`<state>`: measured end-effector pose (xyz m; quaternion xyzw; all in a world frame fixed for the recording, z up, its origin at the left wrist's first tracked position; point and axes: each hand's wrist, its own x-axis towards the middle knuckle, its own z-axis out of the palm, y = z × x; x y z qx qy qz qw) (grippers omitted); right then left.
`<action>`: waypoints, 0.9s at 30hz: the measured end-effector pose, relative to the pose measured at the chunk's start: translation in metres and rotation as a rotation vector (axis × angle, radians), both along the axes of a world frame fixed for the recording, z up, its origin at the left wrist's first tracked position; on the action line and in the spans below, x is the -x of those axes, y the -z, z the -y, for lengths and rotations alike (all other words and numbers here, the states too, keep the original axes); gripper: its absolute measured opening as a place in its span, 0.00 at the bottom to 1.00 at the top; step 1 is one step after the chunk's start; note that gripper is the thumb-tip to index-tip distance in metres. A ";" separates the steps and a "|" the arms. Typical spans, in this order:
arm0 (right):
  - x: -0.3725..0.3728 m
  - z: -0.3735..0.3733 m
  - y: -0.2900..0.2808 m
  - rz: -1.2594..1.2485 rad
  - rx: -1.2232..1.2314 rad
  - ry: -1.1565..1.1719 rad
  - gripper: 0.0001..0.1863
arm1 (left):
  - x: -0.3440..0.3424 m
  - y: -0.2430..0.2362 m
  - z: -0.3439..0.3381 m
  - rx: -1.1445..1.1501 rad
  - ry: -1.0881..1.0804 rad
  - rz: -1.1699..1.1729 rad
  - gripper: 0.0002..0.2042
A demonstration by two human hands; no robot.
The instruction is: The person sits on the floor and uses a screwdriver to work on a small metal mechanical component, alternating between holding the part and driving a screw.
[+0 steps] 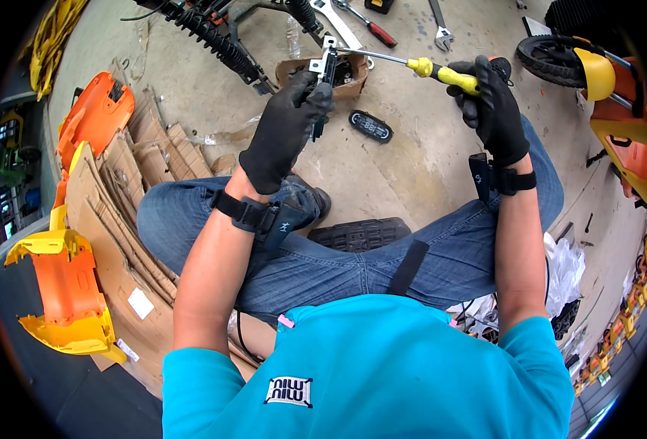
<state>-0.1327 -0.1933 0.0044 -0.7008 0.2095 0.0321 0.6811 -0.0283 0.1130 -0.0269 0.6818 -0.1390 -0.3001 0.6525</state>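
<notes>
My left hand [283,128], in a black glove, grips a black part with a metal bracket [328,51] at its top end. In my gloved right hand [495,110] is a screwdriver [429,69] with a yellow and black handle, closed in the fingers. Its shaft points left, and the tip reaches the bracket; whether it sits in a screw is too small to tell. Behind the part stands an open cardboard box [352,84] holding small dark pieces. On the floor between my hands lies a black oval display unit [371,126].
Flattened cardboard [118,219] and orange-yellow plastic covers [64,285] lie at left. A dark frame with coil springs [221,44] stands at the far side, near wrenches [442,36] and a red-black handled tool [378,33]. A wheel with yellow fender [554,62] is far right.
</notes>
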 end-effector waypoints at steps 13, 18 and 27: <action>0.000 0.009 0.005 -0.012 -0.260 -0.040 0.20 | 0.003 -0.010 0.003 0.020 -0.028 -0.081 0.13; 0.000 0.009 0.024 0.193 -0.435 0.140 0.18 | -0.001 -0.004 0.002 -0.041 0.052 -0.082 0.21; -0.001 0.013 0.027 0.173 -0.564 0.232 0.21 | 0.000 -0.007 0.002 -0.018 0.053 -0.155 0.23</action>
